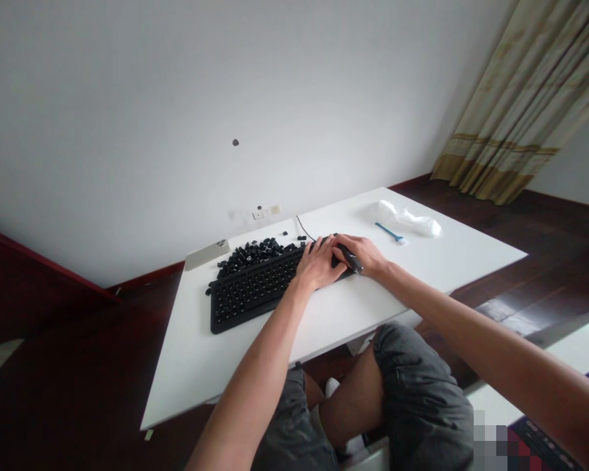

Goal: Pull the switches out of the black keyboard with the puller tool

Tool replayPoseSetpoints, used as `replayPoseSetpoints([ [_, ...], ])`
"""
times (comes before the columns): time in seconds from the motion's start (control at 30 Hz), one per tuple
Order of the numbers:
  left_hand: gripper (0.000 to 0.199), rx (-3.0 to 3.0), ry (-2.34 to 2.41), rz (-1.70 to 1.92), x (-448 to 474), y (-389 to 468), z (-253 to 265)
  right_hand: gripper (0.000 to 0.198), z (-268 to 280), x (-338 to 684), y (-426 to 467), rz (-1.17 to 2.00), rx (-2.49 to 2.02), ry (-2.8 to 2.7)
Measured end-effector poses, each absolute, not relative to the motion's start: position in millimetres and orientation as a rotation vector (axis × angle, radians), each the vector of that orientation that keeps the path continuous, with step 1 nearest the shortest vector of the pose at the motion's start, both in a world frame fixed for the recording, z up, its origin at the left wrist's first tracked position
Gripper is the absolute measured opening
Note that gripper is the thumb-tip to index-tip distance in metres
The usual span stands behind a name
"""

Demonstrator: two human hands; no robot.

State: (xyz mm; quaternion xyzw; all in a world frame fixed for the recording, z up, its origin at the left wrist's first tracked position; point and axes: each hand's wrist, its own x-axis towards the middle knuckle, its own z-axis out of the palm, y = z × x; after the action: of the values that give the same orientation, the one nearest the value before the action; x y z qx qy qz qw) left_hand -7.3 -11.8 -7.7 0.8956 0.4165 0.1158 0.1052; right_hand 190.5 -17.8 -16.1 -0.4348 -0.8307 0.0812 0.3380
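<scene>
White table (177, 373), black keyboard (250, 291), loose keycaps (252, 255), phone (206, 256), blue brush (389, 231), crumpled plastic (407, 220)

The wall (127, 118) is softly lit — the floor (559, 281) left dark, marked by glare — and fine detail is blurred.

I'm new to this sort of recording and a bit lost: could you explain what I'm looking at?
There is no machine here: a seated person works with two bare hands. The single picture comes from a camera worn on the head, looking forward and down.

On the white rectangular table lies a long black keyboard. Behind it is a heap of small black pieces, apparently keycaps. A pale, flat phone lies at the far left; to the right are a slim blue-handled brush and a crumpled, translucent plastic bag.

The left hand rests palm down on the keyboard. The right hand holds a dark, glossy, elongated object; I can't tell exactly what it is.
</scene>
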Motion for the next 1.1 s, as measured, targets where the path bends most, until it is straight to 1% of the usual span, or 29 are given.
replayPoseSetpoints([
  [0.1, 0.065, 2.668, 1.247, 0.354, -8.3, -12.4, -8.4, 0.019, -14.4, 191.3, -18.3, 0.258, -1.041, -2.173],
  [0.2, 0.061, 2.688, 1.257, 0.380, -8.9, -12.2, -9.8, 0.018, -13.1, 191.3, -18.1, 0.241, -0.977, -2.193],
  [0.57, 0.054, 2.701, 1.324, 0.488, -2.5, -10.0, -11.3, 0.018, -14.3, 189.6, -16.5, 0.173, -0.909, -2.190],
  [0.73, 0.051, 2.691, 1.379, 0.498, 5.4, -5.2, -9.6, 0.019, -14.8, 189.8, -15.2, 0.184, -0.896, -2.187],
  [1.1, 0.051, 2.660, 1.386, 0.482, 8.1, -5.9, -10.9, 0.019, -16.8, 188.4, -17.1, 0.085, -0.851, -2.177],
])
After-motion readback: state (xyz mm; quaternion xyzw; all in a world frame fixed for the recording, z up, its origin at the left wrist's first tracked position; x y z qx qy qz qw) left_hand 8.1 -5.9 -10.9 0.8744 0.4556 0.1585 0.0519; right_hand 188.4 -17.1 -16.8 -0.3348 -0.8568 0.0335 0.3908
